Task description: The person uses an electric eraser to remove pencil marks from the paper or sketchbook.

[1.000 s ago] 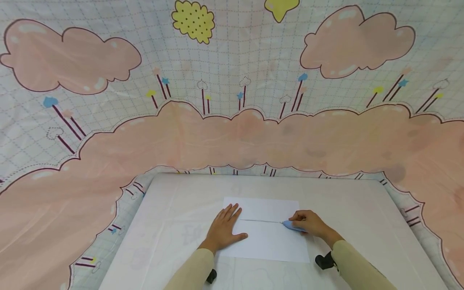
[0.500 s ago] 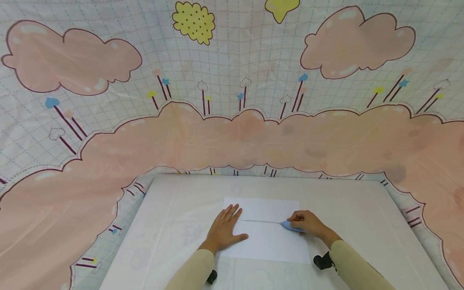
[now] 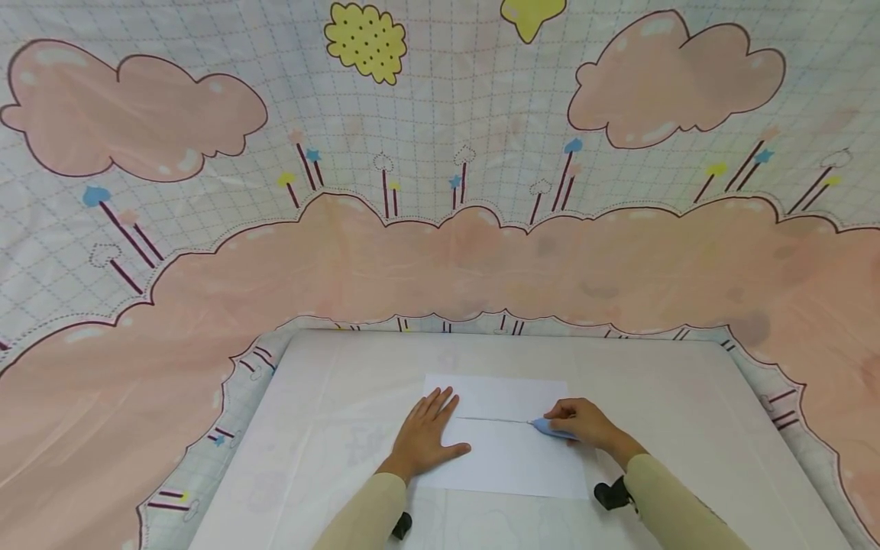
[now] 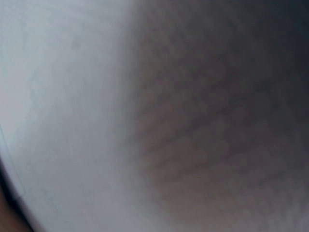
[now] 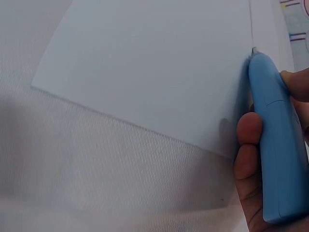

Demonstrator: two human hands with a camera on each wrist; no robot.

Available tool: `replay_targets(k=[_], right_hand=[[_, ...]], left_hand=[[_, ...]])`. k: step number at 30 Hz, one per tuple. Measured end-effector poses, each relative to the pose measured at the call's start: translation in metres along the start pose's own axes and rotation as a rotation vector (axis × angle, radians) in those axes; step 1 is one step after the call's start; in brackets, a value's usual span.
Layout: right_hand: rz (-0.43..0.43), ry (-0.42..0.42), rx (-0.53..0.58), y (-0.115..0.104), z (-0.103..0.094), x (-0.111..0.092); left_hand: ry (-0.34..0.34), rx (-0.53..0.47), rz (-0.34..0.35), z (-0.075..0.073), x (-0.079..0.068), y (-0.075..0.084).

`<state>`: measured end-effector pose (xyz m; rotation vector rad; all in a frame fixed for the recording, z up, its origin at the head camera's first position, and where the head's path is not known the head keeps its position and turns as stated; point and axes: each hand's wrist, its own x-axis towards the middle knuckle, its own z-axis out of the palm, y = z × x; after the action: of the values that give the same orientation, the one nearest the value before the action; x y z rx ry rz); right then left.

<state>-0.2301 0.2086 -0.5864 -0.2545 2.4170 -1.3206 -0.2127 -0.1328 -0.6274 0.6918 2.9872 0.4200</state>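
A sheet of white paper point(image 3: 509, 466) lies on the white table, crossed by a thin dark line point(image 3: 491, 419) running sideways. My left hand point(image 3: 425, 435) rests flat on the paper's left part, fingers spread and thumb pointing right. With my right hand point(image 3: 587, 424) I grip a blue utility knife point(image 5: 277, 145) over the paper's right side. Its small metal tip point(image 5: 254, 50) meets the right end of the line. In the right wrist view, thumb and curled fingers hold the knife's body from both sides. The left wrist view is dark and blurred.
The white table point(image 3: 330, 397) extends around the paper on all sides. A printed cloth point(image 3: 440, 267) with clouds and stars hangs behind and beside it. Black wrist devices show under both sleeves, the right one point(image 3: 613, 494) standing out near the paper's lower right corner.
My right hand and the knife have shifted very slightly left since one second ago, then stay nearly still. The left hand and the paper have not moved.
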Motion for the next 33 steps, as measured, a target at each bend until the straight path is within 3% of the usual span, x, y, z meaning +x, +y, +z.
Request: replay_targets(k=[20,33], right_hand=[[-0.012,-0.019,0.006,-0.003,0.003,0.003],[-0.014,-0.023,-0.013,0.004,-0.009,0.0]], left_hand=[[-0.023,0.03,-0.017,0.002,0.002,0.0],[-0.017,0.007,-0.018,0.0,0.002,0.001]])
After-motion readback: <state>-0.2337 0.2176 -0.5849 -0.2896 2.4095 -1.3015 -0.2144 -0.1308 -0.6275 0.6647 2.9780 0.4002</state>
